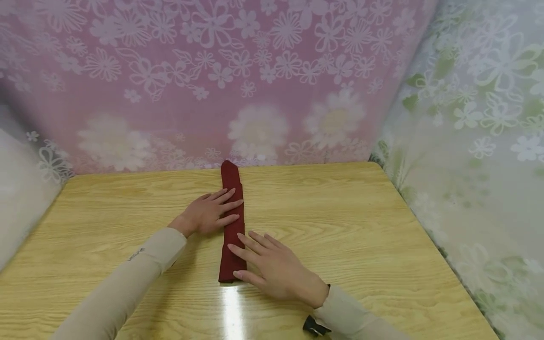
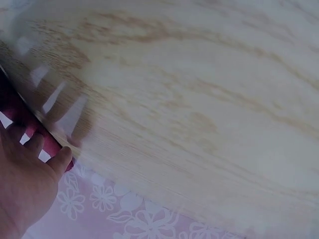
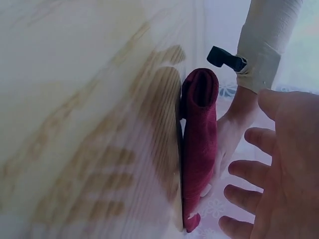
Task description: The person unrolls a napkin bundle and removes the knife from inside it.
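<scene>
A dark red cloth (image 1: 233, 231), folded into a long narrow strip, lies on the wooden table, pointing away from me. My left hand (image 1: 209, 212) rests its spread fingers across the strip's middle from the left. Over the near end, my right hand (image 1: 276, 267) is held with fingers spread; in the right wrist view its fingers stand apart from the cloth (image 3: 200, 134). That view shows the layered fold at one end of the strip. In the left wrist view the left hand (image 2: 30, 174) partly covers the red cloth (image 2: 22, 109).
The wood-grained table (image 1: 331, 203) spreads on both sides of the cloth. A pink flowered curtain (image 1: 178, 118) hangs along its back edge. White and green flowered fabric (image 1: 480, 156) borders the right side. A black strap (image 1: 316, 326) is at the right wrist.
</scene>
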Motion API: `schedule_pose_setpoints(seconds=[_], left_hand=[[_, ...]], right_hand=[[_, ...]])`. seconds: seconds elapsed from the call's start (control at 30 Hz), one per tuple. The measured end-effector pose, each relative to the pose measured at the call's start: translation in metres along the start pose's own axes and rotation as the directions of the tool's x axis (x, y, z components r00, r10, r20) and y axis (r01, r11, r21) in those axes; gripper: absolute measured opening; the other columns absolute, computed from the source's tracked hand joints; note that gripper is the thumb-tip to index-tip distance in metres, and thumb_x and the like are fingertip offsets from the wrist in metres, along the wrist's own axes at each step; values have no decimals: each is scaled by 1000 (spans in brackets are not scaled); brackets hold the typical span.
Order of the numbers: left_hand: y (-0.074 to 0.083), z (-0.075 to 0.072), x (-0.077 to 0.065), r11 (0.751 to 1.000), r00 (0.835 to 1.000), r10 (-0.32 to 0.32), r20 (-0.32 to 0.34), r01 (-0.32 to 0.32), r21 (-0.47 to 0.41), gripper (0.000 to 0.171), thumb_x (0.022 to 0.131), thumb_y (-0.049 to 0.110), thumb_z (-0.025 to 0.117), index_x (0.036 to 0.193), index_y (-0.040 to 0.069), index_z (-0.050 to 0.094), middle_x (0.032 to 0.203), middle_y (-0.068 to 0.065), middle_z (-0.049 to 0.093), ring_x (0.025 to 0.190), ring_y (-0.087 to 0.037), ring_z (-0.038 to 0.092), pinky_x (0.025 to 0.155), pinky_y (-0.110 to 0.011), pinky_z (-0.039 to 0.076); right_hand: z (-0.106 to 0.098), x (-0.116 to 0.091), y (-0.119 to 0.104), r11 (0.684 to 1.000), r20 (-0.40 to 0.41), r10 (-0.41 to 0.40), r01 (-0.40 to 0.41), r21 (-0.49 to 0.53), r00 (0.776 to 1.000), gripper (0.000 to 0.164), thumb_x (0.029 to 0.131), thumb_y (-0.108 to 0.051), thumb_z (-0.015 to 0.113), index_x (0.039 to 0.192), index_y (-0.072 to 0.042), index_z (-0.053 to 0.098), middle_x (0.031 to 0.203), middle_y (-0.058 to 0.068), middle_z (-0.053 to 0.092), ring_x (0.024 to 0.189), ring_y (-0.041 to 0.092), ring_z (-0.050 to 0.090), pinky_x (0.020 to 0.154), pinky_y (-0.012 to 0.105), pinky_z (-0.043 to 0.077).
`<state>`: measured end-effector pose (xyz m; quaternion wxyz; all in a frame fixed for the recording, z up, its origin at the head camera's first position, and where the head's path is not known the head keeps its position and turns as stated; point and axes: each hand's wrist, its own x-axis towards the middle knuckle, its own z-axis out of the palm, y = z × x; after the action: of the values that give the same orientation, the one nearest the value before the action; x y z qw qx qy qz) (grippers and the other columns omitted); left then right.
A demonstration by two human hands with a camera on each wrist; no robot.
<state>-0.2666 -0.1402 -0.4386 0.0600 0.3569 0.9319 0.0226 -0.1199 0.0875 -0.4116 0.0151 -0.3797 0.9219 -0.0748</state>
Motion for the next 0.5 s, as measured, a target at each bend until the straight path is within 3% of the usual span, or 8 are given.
schedule_pose_setpoints(seconds=[0.5], left_hand=[[1, -5, -1, 1000, 1000, -3, 23, 2, 6, 58, 100, 57, 27, 151, 29, 33, 157, -6, 18, 144, -27, 14, 110, -54, 22]], right_hand=[[5, 16, -6, 999, 6, -54, 54, -1, 999, 60, 99, -58, 29, 150, -27, 34, 153, 2, 31, 141, 20, 24, 113, 39, 22]])
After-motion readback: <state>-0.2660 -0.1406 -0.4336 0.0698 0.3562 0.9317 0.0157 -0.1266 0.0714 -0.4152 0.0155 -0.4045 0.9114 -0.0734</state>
